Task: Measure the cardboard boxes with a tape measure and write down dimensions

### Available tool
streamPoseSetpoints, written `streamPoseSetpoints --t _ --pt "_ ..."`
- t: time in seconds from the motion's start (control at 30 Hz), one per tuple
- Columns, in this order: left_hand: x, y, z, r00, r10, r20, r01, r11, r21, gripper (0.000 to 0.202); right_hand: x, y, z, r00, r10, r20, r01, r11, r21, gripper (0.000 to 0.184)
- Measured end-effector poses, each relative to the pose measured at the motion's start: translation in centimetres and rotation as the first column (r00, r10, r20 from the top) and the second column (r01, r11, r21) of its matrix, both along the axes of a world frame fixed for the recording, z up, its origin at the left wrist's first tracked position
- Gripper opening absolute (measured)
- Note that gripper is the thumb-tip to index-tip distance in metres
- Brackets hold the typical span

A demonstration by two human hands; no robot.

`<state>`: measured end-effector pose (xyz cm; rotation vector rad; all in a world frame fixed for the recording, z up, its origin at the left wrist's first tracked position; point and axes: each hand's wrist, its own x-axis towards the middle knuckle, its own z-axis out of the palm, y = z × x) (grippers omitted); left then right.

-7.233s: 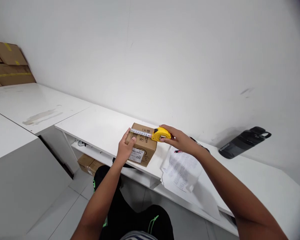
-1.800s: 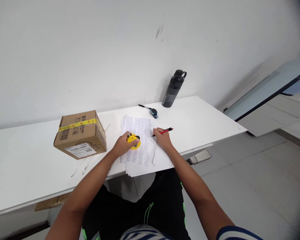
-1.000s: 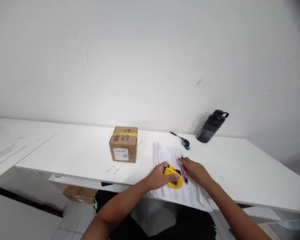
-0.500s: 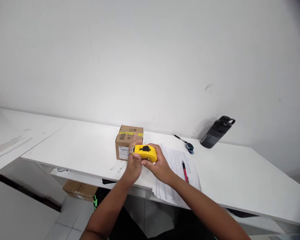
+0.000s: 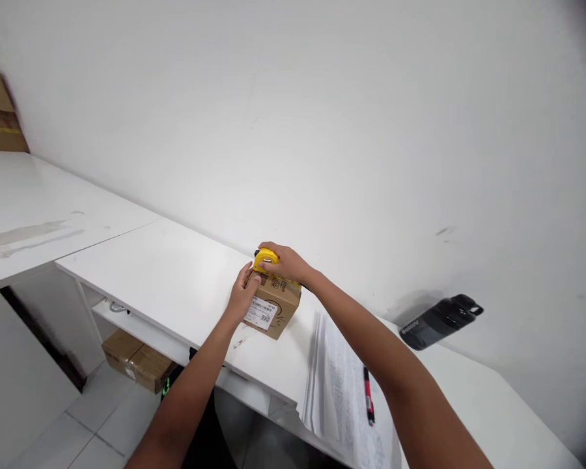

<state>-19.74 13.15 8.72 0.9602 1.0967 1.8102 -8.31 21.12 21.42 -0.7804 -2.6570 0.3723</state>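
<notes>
A yellow tape measure is in my right hand, the fingers wrapped over its case. It is held at the top of a small brown cardboard box, towards the far left edge. My left hand grips the left side of that box, thumb over the top edge and fingers on the far side. Whether the tape's blade is drawn out cannot be made out. The box has a white label on its front face and sits on the white desk.
Right of the box lie printed papers with a red and black pen on them. A dark water bottle stands near the wall. Cardboard boxes are below the desk, and a larger carton is at far left.
My right hand has brought the tape measure from in front of the box onto its top. My left hand has moved from the tape measure to the box's left side. The view has turned left.
</notes>
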Motion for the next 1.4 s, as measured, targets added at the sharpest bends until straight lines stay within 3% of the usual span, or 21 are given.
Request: streamPoseSetpoints --t 0.17,0.37,0.7,0.83,1.4 --pt "0.4 -0.6 0.1 0.996 0.003 -0.086 -0.006 0.999 -0.036 0.054 -0.2 0.1 -0.8 1.000 -0.009 -0.022 0.009 1.000 0.002 0.045" --pt "0.8 -0.4 0.0 0.985 0.112 -0.129 -0.121 0.991 -0.061 0.051 1.2 -0.3 -0.6 1.000 -0.012 0.021 0.011 0.999 0.042 0.043" --pt "1.2 -0.2 0.9 0.972 0.157 -0.177 -0.171 0.983 -0.069 0.044 11.7 -1.1 -1.1 0.987 -0.154 -0.050 0.150 0.986 -0.070 0.040" --pt "1.4 -0.3 1.5 0.963 0.179 -0.203 -0.194 0.979 -0.058 0.043 14.0 -1.2 -1.7 0.980 -0.189 -0.068 0.183 0.979 -0.095 0.039" --pt "1.4 0.2 1.3 0.945 0.201 -0.258 -0.216 0.976 -0.031 0.043 14.7 -1.4 -2.3 0.973 -0.195 -0.122 0.180 0.976 -0.125 0.039"
